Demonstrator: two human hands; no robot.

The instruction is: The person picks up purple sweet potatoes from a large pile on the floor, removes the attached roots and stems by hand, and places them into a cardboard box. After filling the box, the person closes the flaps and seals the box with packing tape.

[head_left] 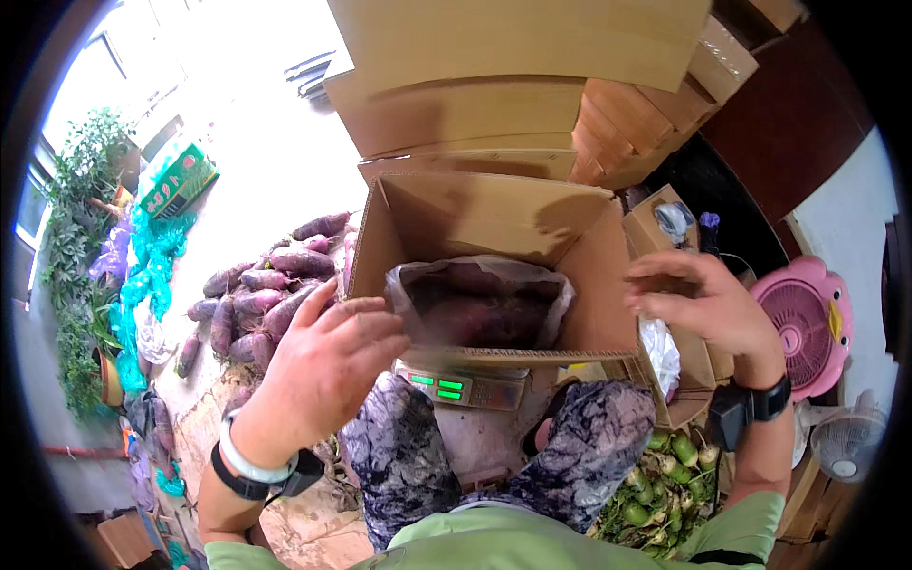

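Observation:
In front of my knees stands an open cardboard box [446,218]. Inside it is a clear plastic bag [411,309] with several dark purple root vegetables [489,321]; their exact kind is hard to tell in the shade. My left hand [328,366] is at the box's near left corner, thumb and fingers apart, holding nothing. Whether its fingertips touch the cardboard I cannot tell. Beside the box's right wall, my right hand [708,302] hangs with loosely curved, parted fingers and nothing in them. A digital scale [465,388] with a lit green display shows under the box's near edge.
Purple roots [261,299] lie heaped on the floor at left. Green radishes [665,480] with leaves are by my right knee. A pink fan [806,328] stands at right. Large cardboard sheets [522,47] rise behind the box. Plants [71,228] line the left wall.

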